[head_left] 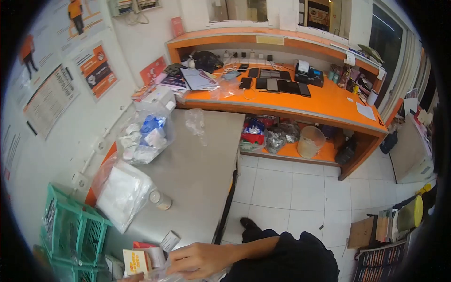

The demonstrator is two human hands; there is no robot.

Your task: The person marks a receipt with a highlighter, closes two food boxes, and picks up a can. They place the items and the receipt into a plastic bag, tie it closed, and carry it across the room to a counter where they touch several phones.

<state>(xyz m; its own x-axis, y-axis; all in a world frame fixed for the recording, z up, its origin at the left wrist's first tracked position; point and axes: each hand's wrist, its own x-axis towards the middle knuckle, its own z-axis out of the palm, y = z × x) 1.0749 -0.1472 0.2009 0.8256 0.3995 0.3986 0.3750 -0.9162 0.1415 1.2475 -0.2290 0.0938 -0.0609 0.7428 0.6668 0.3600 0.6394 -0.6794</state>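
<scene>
My right hand [199, 260] reaches in from the right over the near end of the grey table [197, 164]. Its fingers are curled closed on a clear plastic bag [161, 273] at the bottom edge. Of my left hand [132, 278], only a sliver shows at the bottom of the view, beside the bag; its grip is cut off. Just beyond the hands stand a yellow and white box [135, 262] with orange print, and a small white box [170, 241]. A small cylindrical container [160, 199] lies on the table farther up.
A stack of clear plastic bags [123, 192] and a bag of white and blue packets [146, 138] lie along the wall. Green crates [75, 230] stand at the left. An orange counter [206, 96] holds phones, papers and a card terminal [308, 74].
</scene>
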